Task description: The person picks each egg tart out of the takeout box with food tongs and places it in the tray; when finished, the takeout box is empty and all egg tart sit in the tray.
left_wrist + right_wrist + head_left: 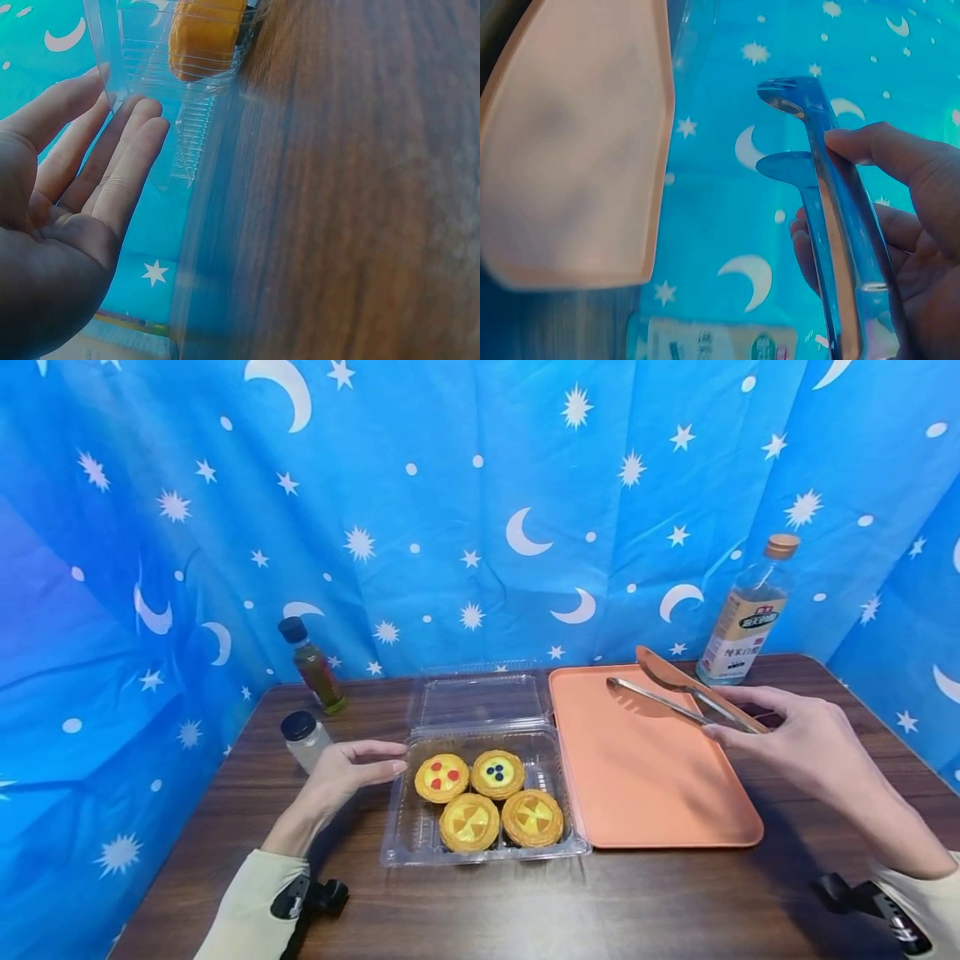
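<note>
A clear plastic clamshell box (401,835) lies with its lid (480,700) folded back. Several egg tarts are inside: one with red pieces (442,777), one with dark blue berries (498,774), and others with wedge patterns, such as the tart (533,817) at the lower right. At the box's left edge, my left hand (352,772) pinches the rim between thumb and fingers. My right hand (802,739) grips metal food tongs (832,202) above the tray, their arms spread and nothing between the tips. One tip is slotted, the other spoon-like.
An orange tray (645,793) lies right of the box. Behind it stands a tall labelled bottle (742,627). Toward the left are a small dark bottle (318,672) and a black-capped jar (306,739). A blue patterned cloth (465,510) hangs behind the wooden table (495,910).
</note>
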The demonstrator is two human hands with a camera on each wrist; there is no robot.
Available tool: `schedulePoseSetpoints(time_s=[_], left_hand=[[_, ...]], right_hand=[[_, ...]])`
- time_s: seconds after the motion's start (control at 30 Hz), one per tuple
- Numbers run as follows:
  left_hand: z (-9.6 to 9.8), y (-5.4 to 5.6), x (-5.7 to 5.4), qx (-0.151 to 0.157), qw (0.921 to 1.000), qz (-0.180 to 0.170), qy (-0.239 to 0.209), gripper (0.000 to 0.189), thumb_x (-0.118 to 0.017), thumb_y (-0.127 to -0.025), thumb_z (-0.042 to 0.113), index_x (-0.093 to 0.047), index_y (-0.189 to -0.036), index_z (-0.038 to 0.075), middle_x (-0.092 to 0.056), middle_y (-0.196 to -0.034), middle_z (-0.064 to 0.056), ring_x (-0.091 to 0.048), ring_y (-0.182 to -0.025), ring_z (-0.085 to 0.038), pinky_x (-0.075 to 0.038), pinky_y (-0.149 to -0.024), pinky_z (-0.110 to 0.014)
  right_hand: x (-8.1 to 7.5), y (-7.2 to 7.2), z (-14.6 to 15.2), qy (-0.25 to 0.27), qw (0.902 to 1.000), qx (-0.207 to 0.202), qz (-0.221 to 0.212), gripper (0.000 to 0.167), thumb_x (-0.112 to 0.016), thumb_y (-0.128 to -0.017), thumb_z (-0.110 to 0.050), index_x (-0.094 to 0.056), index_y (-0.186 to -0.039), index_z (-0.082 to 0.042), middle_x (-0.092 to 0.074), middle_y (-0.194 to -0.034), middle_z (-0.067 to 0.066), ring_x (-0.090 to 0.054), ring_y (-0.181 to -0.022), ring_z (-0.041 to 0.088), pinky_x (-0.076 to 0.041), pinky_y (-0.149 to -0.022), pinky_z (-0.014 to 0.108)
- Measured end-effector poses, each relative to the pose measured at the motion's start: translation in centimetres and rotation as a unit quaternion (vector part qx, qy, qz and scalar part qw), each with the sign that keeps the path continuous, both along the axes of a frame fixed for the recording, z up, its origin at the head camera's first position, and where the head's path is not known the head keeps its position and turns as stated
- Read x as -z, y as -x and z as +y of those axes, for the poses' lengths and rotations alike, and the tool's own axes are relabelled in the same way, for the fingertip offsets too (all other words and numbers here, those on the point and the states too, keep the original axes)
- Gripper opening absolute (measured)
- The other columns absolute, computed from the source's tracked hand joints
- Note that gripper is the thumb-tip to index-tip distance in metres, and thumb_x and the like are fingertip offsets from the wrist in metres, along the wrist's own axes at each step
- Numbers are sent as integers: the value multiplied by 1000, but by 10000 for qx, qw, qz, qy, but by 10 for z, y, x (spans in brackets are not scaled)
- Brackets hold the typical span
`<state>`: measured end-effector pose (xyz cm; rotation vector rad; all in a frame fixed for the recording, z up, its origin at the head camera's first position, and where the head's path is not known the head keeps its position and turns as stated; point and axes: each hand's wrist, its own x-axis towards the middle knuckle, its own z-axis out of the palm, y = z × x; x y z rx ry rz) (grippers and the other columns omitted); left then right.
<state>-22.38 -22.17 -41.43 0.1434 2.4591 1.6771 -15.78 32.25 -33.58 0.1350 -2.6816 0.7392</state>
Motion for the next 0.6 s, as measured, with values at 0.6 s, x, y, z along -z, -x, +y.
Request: schedulePoseSetpoints(time_s=[0.6], left_hand=[[1, -3, -5, 100, 9997, 94, -176, 42, -88, -91, 28, -78, -124, 4, -76, -125, -11, -72, -112, -24, -52, -105, -46]], right_hand=[[-9, 0, -50, 242, 9919, -1248, -46, 51, -90, -88, -28, -75, -134, -10, -76, -118, 14, -70, -106, 38, -55, -73, 39]])
